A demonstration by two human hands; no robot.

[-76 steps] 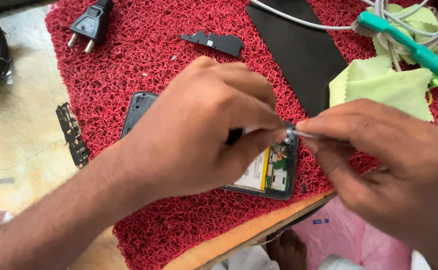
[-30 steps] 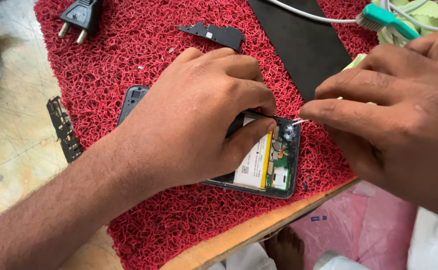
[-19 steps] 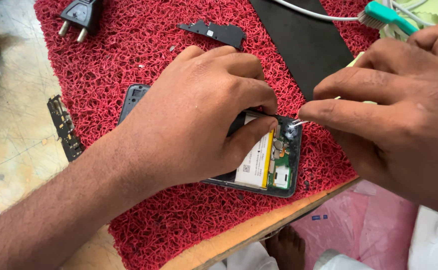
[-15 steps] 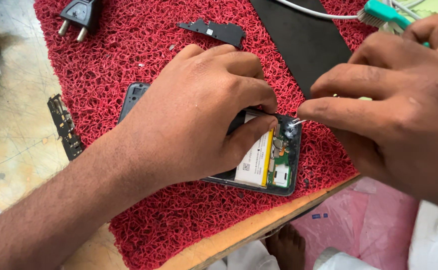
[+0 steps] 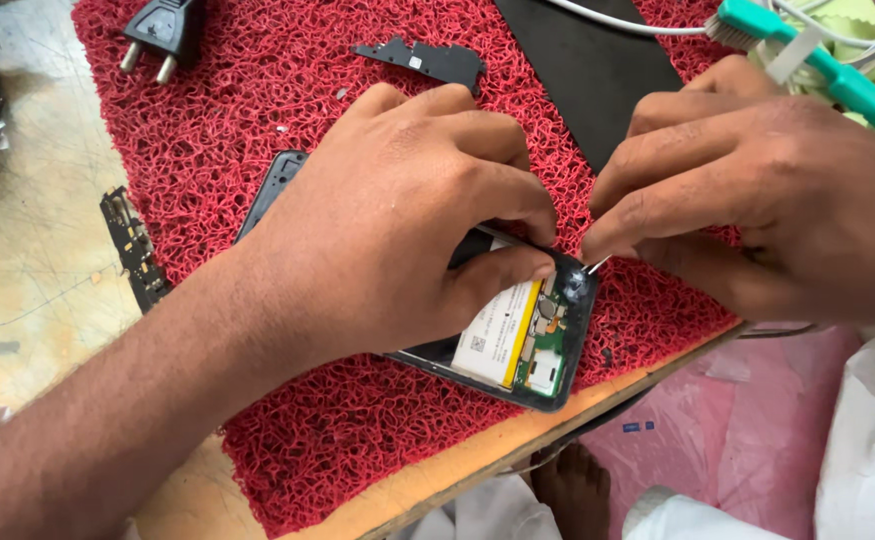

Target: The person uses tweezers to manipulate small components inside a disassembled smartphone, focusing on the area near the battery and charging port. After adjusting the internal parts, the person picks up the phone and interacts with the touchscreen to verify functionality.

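While my left hand [image 5: 387,230] clamps the opened phone [image 5: 517,340] flat on the red mat [image 5: 277,110], my right hand [image 5: 757,200] pinches a thin metal tool [image 5: 595,265].

Tool tip meets the phone's top corner — white battery [image 5: 492,335] and green board [image 5: 542,345] exposed — hands nearly touching.

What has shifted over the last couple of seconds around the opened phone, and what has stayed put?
The right hand rose and swung over the green cloth, hiding most of it; its thin metal tool stays at the opened phone top corner. The left hand still presses the phone on the red mat. Plug and black bracket unmoved.
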